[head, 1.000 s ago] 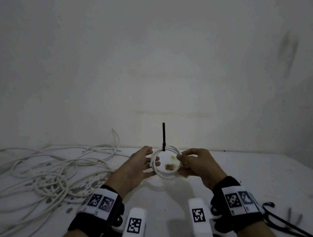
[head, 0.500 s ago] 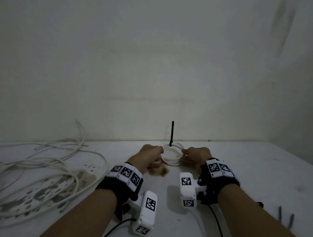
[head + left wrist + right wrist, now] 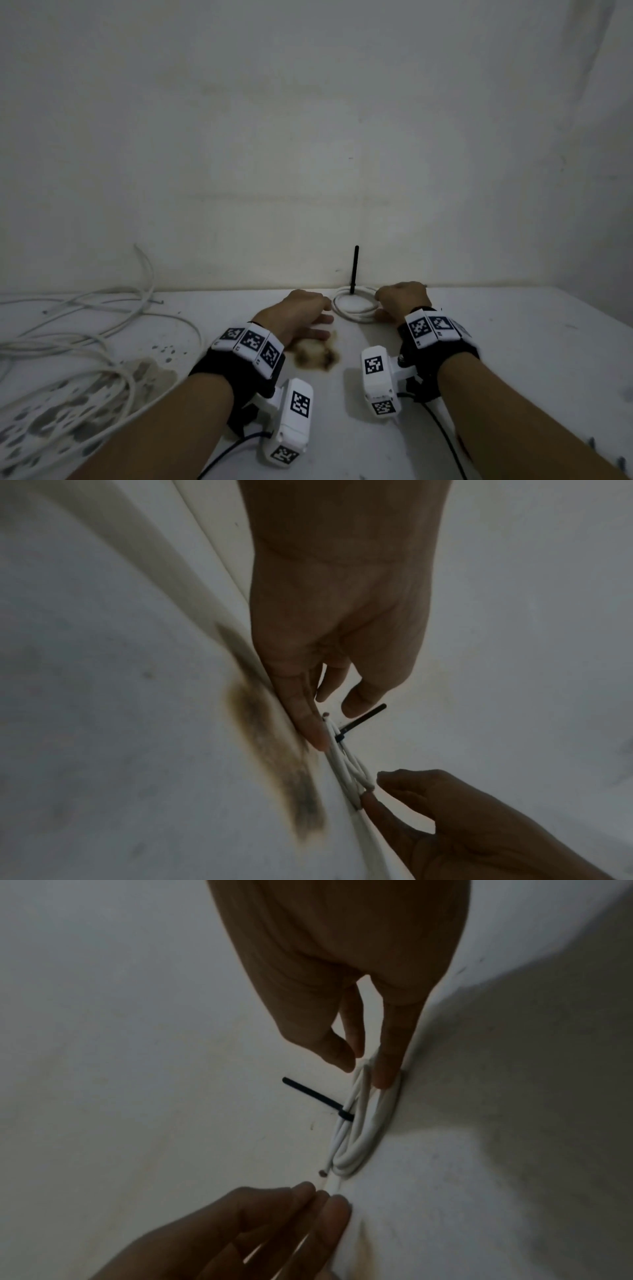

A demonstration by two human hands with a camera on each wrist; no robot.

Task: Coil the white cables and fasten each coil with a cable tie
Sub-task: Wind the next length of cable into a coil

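Observation:
A small coil of white cable (image 3: 354, 310) lies flat on the white table (image 3: 513, 342) close to the back wall. A black cable tie (image 3: 356, 270) binds its far side, tail standing upright. My left hand (image 3: 318, 317) rests beside the coil's left rim. In the left wrist view its straight fingers (image 3: 308, 723) touch the coil (image 3: 346, 767) next to the tie (image 3: 363, 718). My right hand (image 3: 380, 306) is at the right rim. In the right wrist view its thumb and a finger (image 3: 387, 1074) pinch the coil (image 3: 359, 1137) near the tie (image 3: 315, 1096).
A tangle of loose white cables (image 3: 85, 339) covers the table's left side over a patch of dark stains. A brown scorch mark (image 3: 315, 354) lies just behind my left hand. Black cable ties (image 3: 609, 459) show at the lower right edge.
Both hands carried the tied coil forward and down until it lay on the table by the wall. My left hand's fingers have straightened beside the coil.

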